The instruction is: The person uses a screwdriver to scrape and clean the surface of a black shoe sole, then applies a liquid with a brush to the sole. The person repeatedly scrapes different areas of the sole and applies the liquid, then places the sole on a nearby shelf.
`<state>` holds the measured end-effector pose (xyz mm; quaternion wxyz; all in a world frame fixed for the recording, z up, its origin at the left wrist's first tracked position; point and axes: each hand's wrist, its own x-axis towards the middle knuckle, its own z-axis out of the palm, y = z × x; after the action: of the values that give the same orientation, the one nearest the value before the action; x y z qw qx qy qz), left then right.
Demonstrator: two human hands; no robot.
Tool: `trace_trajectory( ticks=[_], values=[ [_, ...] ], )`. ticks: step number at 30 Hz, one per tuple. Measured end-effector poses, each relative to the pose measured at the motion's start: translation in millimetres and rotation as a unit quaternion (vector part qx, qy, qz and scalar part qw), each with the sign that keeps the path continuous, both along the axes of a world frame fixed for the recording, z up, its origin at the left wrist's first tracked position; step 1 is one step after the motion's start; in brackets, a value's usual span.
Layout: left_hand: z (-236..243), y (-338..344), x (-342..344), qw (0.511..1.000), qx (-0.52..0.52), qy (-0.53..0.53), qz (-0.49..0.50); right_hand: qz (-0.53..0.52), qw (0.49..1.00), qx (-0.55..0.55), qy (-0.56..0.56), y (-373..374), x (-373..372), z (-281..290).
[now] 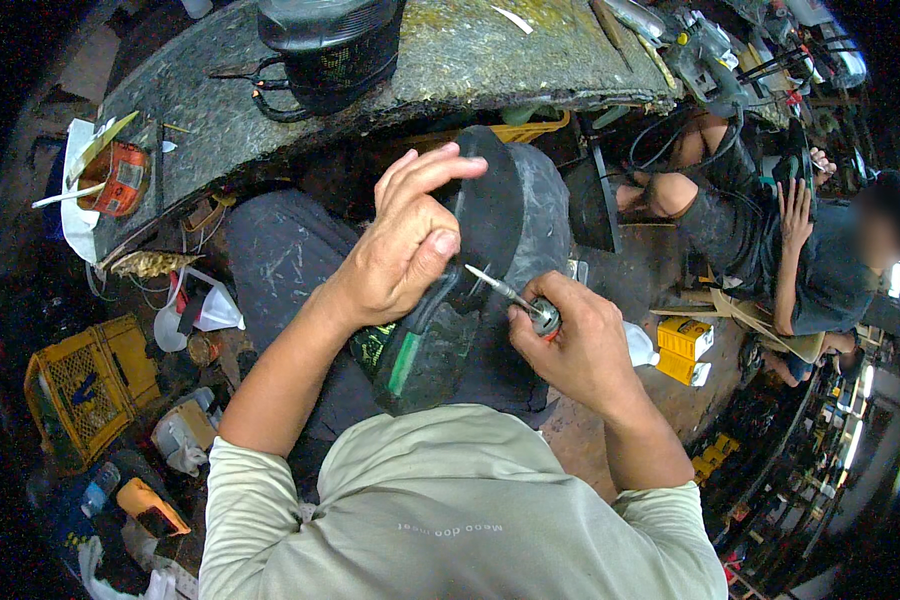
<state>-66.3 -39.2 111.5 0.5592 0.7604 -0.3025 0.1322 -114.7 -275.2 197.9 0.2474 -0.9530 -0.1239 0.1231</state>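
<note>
A black shoe (430,350) with a green stripe lies across my lap, a flat dark piece like a sole (490,195) rising at its far end. In my right hand (575,340) is an awl (500,285), gripped by its rounded grey handle. Its thin pale shaft points up and left, and the tip is close to the shoe's edge. My left hand (405,235) is over the shoe's left side. Its thumb presses against the bent index finger while other fingers stretch toward the dark piece. Whatever the pinch holds is too small to make out.
A worn stone-like bench (210,120) runs ahead, bearing a black lidded container (330,60) and an orange can (120,180). A yellow crate (90,390) stands at left. At right sit yellow boxes (682,350), a white bottle (638,345) and another person (810,240).
</note>
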Motion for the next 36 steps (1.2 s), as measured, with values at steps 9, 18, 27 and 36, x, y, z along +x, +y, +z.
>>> trace_trajectory(
  ticks=[9, 18, 27, 36],
  values=[
    [2.3, 0.5, -0.3, 0.998, 0.056, -0.024, -0.011, 0.013, 0.999, 0.007, -0.034, 1.5, 2.0, -1.4],
    [-28.1, 2.8, 5.9, 0.959, -0.197, 0.154, 0.134, -0.021, 1.000, 0.007, -0.021, -8.5, -5.2, -14.7],
    [-45.5, -3.3, 14.2, 0.926, -0.289, 0.231, 0.080, -0.031, 0.995, -0.041, 0.080, -15.3, -14.5, -32.3],
    [-37.7, -5.8, 11.7, 0.920, -0.297, 0.243, 0.080, -0.018, 0.996, -0.026, 0.079, -14.5, -9.6, -33.6]
  ],
)
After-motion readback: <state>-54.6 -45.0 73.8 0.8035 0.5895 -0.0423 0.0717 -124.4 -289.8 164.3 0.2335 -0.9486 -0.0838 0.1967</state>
